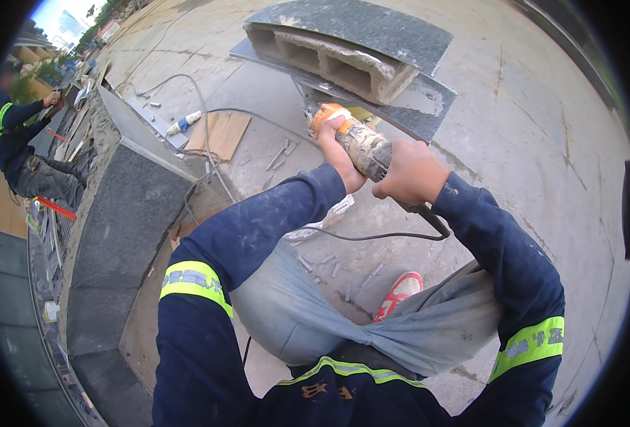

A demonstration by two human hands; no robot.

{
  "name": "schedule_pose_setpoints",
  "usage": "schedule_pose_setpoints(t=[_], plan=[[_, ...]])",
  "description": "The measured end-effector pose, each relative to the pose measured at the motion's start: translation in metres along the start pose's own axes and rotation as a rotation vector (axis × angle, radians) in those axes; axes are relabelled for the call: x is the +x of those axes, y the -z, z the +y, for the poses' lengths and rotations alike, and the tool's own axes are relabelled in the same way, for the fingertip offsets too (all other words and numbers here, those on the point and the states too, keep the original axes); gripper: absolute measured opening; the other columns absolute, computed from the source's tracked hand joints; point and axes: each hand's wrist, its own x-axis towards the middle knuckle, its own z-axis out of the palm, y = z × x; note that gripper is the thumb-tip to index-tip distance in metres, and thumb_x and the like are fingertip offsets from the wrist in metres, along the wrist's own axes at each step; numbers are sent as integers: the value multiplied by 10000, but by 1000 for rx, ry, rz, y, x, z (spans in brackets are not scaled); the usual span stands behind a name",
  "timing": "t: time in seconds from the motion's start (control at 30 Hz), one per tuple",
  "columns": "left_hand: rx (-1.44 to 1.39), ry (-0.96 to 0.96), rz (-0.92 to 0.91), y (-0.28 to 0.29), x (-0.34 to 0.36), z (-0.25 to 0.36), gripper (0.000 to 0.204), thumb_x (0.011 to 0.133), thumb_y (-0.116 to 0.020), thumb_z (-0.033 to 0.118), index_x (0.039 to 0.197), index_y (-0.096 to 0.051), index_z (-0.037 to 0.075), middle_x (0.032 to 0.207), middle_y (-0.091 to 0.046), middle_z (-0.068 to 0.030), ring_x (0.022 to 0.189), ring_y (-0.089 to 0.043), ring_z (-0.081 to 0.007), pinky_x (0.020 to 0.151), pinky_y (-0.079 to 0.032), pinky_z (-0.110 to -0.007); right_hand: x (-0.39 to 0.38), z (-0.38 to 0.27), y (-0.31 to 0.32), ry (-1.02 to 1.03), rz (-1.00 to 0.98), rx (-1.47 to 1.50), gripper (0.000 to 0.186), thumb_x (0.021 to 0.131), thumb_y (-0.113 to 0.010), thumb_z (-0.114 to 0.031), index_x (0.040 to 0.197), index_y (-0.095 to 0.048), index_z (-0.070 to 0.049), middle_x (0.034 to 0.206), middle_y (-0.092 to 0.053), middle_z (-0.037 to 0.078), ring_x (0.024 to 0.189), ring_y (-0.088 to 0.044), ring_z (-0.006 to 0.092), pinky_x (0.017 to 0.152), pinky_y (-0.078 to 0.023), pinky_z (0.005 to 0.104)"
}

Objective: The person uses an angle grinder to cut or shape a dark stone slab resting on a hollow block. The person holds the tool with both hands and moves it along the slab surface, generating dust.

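— Closing the left grip [342, 153] around the front of the grinder [366, 147] and the right grip [416, 173] around its rear, then?

— Yes, clasping one tool with both, leaving neither free.

— Working among what, going from big to small?

— Crouching on pale concrete ground [514, 92], facing a dark stone slab [364, 25] lying over a hollow block [393, 84], then meeting the grinder itself.

— Handling how?

— Probably feeling fairly heavy and quite stiff, perhaps slipping slightly under all that pale dust. Best being held by the barrel and rear, keeping fingers behind the orange head [329, 110].

— Lying where, relative to the grip?

— Passing right through both, slanting from the right grip at the rear up and leftward past the left one, pointing toward the underside of the stacked stone. Not making out whether touching it. Trailing a dark cord [432, 218] from just below the right grip, and, smallest of all, seeing thin grey strips [275, 159] lying well to the left.
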Motion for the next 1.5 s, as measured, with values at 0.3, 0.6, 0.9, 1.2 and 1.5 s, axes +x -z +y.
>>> schedule_pose_setpoints(t=[0.3,0.6,0.9,1.2,1.5], plan=[[7,-42,37,0,4,-1,584,737,-559,454,1066,-453,-17,889,-559,-135,859,-573,-305,821,-483,-432,5,1,-2,1,2,-4,535,591,-737,-294,960,-625,77,929,-651,249,889,-657,330,806,-522,347],[-2,-19,13,9,20,15,542,720,-565,455,972,-497,-20,873,-559,-133,839,-577,-294,815,-484,-413,26,-5,-3,-23,-46,28,533,588,-742,-292,982,-631,50,998,-638,234,948,-641,312,833,-513,336],[-21,-13,9,17,34,28,575,716,-577,454,1019,-467,-22,885,-552,-128,851,-570,-292,816,-488,-412,42,-13,-3,-41,-67,37,506,564,-745,-286,950,-654,29,961,-658,204,926,-649,280,821,-516,316],[38,-80,61,16,39,29,602,724,-578,454,1075,-432,-12,907,-539,-131,857,-566,-294,816,-490,-423,58,-11,-11,-25,-26,41,496,554,-739,-284,920,-668,44,898,-675,191,865,-667,273,781,-527,316],[-25,-17,8,22,44,32,589,725,-577,452,1049,-442,-22,901,-536,-133,857,-564,-290,819,-488,-411,50,-13,-5,-9,-37,27,468,567,-725,-273,901,-669,50,885,-672,206,863,-668,282,779,-529,318]])
